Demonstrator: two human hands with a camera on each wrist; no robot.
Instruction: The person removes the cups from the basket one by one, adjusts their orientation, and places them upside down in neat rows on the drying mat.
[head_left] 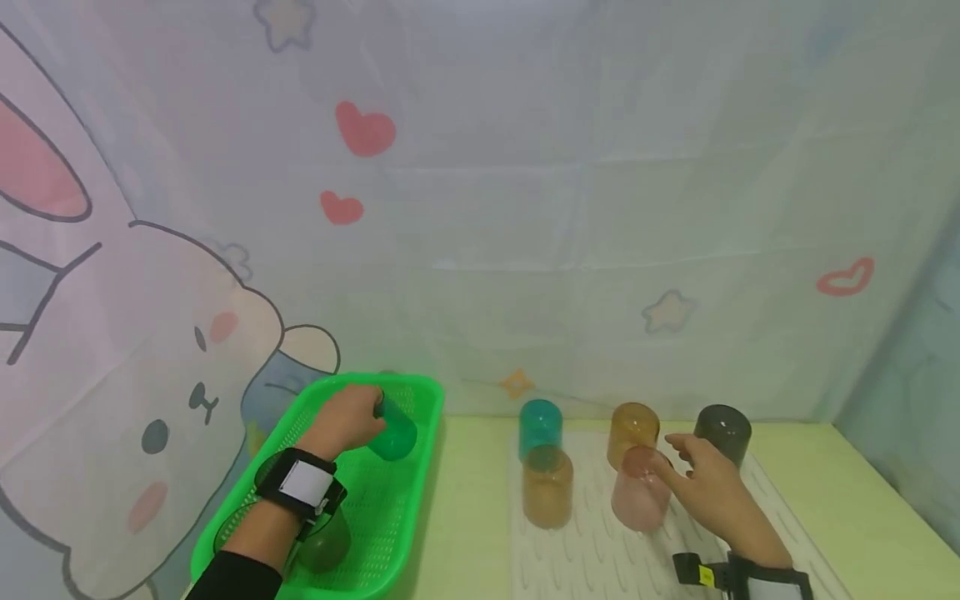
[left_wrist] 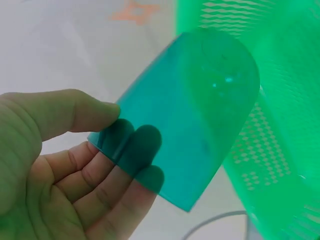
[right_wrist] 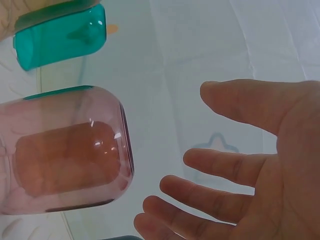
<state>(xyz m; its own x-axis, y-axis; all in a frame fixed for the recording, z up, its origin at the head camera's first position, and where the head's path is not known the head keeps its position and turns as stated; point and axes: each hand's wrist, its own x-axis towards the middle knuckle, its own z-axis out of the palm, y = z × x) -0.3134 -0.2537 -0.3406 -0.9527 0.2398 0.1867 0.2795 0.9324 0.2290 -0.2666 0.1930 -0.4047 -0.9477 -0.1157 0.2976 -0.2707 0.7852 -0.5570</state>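
Left grip [head_left: 347, 419] pinches a teal cup [head_left: 393, 439] near its mouth, thumb at the edge and fingertips showing through the wall, and holds it tilted over the green basket [head_left: 423, 475], base pointing away from the palm; right grip [head_left: 708, 492] has its fingers spread and relaxed, just beside a pink cup [head_left: 640, 496] and apart from it in the right wrist view; behind everything hangs a pale cloth [head_left: 510, 208] printed with a rabbit, hearts and stars, and below it runs a light yellow worktop [head_left: 472, 500]; on this the basket sits at the left, with a dark cup [head_left: 330, 546] and other cups partly hidden by the left forearm inside it; a white ridged mat [head_left: 555, 571] lies at the right, carrying five cups mouth down: a second teal cup [head_left: 540, 423] at the back left, an amber cup [head_left: 547, 496] in front of it, another amber cup [head_left: 633, 425] behind the pink one, and a grey cup [head_left: 723, 429] at the back right; black straps [head_left: 285, 477] circle both wrists
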